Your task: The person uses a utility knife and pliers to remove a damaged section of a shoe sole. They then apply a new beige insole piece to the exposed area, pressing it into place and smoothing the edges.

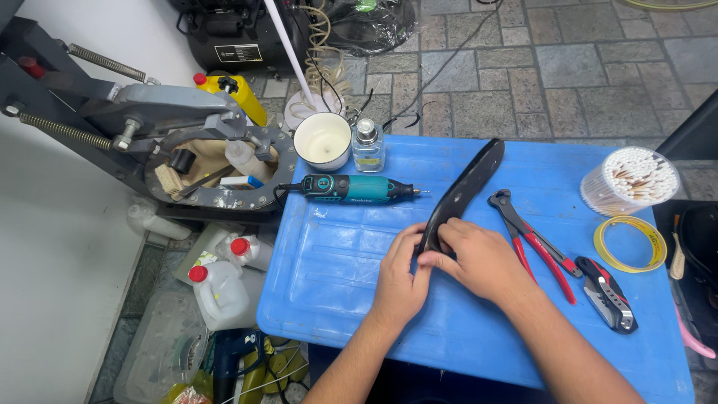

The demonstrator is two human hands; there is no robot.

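Bare blue lid [329, 262] left of hands; rotary tool [351, 188] behind, red pliers [535, 243] right.

Rotary tool [351, 188] left of strip [464, 188] — pliers [532, 241] right, on lid [336, 277].

counter [336, 262]: bright blue | curved part [464, 187]: glossy black | rotary tool [351, 188]: teal and black | pliers [535, 243]: red-handled | tape roll [630, 244]: yellow | floor [568, 67]: grey paving pattern

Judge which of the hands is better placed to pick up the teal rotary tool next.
Left, probably. The left hand sits on the side of the black curved piece facing the teal rotary tool; the right hand would have to cross that piece.
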